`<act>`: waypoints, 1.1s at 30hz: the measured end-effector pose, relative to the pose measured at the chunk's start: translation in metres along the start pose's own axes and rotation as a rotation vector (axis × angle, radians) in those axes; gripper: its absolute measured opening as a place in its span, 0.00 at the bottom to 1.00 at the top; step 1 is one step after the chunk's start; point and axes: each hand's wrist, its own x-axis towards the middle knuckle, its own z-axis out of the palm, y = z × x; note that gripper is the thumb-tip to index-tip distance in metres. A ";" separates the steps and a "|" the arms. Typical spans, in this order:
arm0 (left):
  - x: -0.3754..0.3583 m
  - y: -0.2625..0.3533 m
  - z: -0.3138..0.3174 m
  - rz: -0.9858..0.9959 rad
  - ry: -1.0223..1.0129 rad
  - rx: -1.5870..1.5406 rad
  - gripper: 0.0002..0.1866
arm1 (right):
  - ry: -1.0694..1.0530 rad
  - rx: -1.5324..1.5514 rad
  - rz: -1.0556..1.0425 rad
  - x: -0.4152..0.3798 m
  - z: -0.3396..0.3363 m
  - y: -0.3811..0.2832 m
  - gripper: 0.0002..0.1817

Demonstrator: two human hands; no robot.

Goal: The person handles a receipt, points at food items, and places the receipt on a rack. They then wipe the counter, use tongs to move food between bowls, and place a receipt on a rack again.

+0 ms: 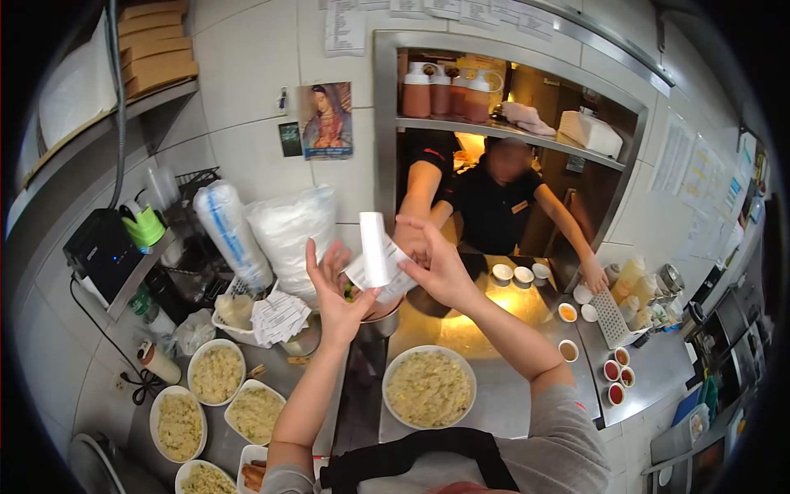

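Note:
A curled white paper receipt hangs between my hands, above the counter. My right hand pinches its right side, thumb in front and fingers behind. My left hand has its fingers spread apart, with the thumb at the receipt's lower edge. Partly hidden behind the paper and my hands is a metal container. Below them, a large white bowl of fried rice rests on the steel counter.
Several rice bowls stand at left near a stack of receipts. Through the pass window, a co-worker reaches toward a white basket; another arm extends behind my hands. Sauce cups sit at right.

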 end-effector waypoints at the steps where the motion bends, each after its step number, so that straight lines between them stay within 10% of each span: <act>1: 0.006 -0.003 0.007 0.059 -0.065 0.031 0.41 | 0.002 -0.006 0.002 -0.005 -0.012 0.002 0.28; 6: 0.030 -0.026 0.021 0.023 -0.142 -0.067 0.07 | 0.001 -0.447 -0.242 -0.006 -0.089 0.015 0.13; 12: 0.048 -0.010 0.066 -0.018 -0.062 -0.080 0.18 | -0.003 -0.394 -0.197 0.067 -0.206 -0.017 0.05; 21: 0.073 -0.038 0.155 -0.790 -0.465 -1.042 0.39 | -0.611 -0.361 -0.162 0.054 -0.221 -0.046 0.04; 26: 0.074 -0.043 0.176 -0.570 -0.201 -0.861 0.29 | -0.641 -0.554 -0.200 0.048 -0.241 -0.042 0.08; 30: 0.077 0.000 0.159 -0.194 0.044 -0.566 0.26 | -0.087 -0.841 -0.676 0.114 -0.297 -0.026 0.18; 33: 0.069 0.019 0.128 -0.068 0.003 -0.425 0.29 | 0.720 -0.769 -0.904 0.184 -0.371 -0.047 0.11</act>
